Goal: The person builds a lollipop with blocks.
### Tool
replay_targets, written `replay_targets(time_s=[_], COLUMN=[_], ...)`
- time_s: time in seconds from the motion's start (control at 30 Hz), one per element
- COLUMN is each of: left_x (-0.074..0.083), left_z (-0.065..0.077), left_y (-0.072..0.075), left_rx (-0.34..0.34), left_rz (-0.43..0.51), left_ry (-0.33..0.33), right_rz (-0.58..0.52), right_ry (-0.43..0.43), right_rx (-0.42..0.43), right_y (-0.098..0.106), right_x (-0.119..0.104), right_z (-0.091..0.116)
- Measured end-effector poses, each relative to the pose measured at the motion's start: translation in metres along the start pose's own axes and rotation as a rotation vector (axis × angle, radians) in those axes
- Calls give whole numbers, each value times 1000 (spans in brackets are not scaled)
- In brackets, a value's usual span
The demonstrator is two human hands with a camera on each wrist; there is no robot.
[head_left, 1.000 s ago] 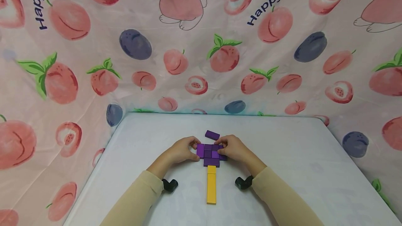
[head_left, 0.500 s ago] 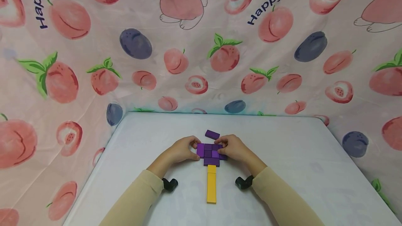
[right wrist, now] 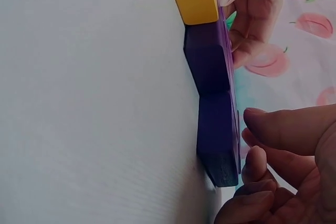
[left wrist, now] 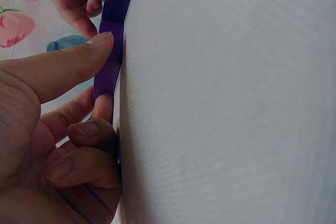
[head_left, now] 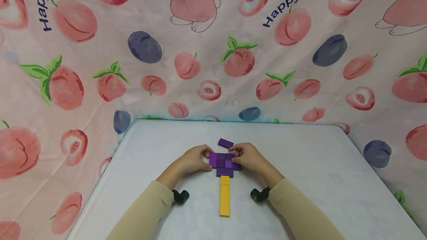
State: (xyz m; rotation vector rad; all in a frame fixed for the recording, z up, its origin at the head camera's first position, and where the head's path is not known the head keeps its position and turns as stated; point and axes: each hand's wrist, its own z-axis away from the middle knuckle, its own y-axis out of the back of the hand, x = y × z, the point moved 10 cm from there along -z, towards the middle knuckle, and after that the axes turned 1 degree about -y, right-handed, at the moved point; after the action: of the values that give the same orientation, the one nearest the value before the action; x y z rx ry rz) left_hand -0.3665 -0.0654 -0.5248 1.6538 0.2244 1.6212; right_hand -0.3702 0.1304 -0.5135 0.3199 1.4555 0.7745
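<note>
Several purple blocks (head_left: 225, 172) lie pushed together on the table, forming a flat patch. My left hand (head_left: 195, 158) pinches the leftmost purple block (head_left: 212, 160) between its thumb and a finger at the near and far ends. Over the right part of the patch is my right hand (head_left: 251, 157), its thumb and forefinger bent close to the blocks. In the right wrist view a small gap shows between that thumb (right wrist: 262, 121) and the purple side (right wrist: 216, 124). Two yellow blocks (head_left: 225, 200) run in a line from the patch towards me.
A loose purple block (head_left: 225, 143) lies slanted just beyond the patch. The white table (head_left: 300, 173) reaches back to a pink fruit-print cloth (head_left: 207, 40). Dark camera mounts (head_left: 181, 197) stick out from both wrists, close over the table.
The right hand's fingers shift very slightly at the right of the patch. The left hand and the blocks stay in place.
</note>
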Motion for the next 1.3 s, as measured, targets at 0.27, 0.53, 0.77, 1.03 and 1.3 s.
replay_targets(time_s=[0.27, 0.53, 0.77, 1.03, 1.3], left_x=[-2, -1, -4, -2, -5], left_z=[-1, 0, -1, -1, -3], left_y=[-1, -2, -1, -1, -2], left_rx=[-5, -9, -2, 1, 1], left_rz=[2, -2, 0, -2, -6], left_ry=[0, -2, 1, 0, -9], right_rz=[2, -3, -21, -28, -15], right_ry=[-18, -28, -31, -36, -41], right_rx=[27, 48, 83, 119, 139], right_y=[3, 5, 9, 15, 20], right_x=[3, 6, 8, 10, 15], right_z=[-4, -6, -9, -17, -25])
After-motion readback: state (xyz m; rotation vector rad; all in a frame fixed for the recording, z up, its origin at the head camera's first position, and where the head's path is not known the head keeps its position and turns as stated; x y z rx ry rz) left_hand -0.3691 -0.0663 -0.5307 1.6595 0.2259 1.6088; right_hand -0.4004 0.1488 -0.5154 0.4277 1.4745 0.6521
